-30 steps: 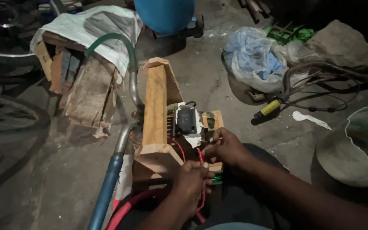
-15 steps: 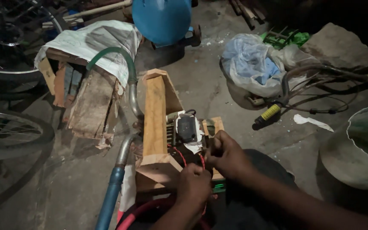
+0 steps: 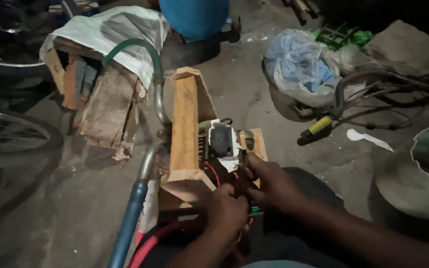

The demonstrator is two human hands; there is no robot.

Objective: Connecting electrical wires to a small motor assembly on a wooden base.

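Observation:
A small wooden stand [image 3: 184,129] rests on the concrete floor in front of me. A black boxy part wrapped in white tape [image 3: 221,141] is fixed to its right side, with red wires [image 3: 215,173] running down from it. My left hand [image 3: 227,211] is closed over the red wires just below that part. My right hand [image 3: 269,182] sits beside it on the right, fingers pinched at the same wires by the white tape. What the fingertips grip exactly is hidden.
A blue and steel tube [image 3: 135,208] and a green hose [image 3: 135,49] run left of the stand. A broken wooden crate under a white sack [image 3: 100,99], bicycle wheels [image 3: 6,144], a blue drum [image 3: 194,17], plastic bags [image 3: 299,64], a yellow-handled tool [image 3: 319,126] and a grey basin [image 3: 423,173] surround me.
The view has shifted slightly lower. My hands have stayed on the red wires beside the stand, the left one edging up toward the black part.

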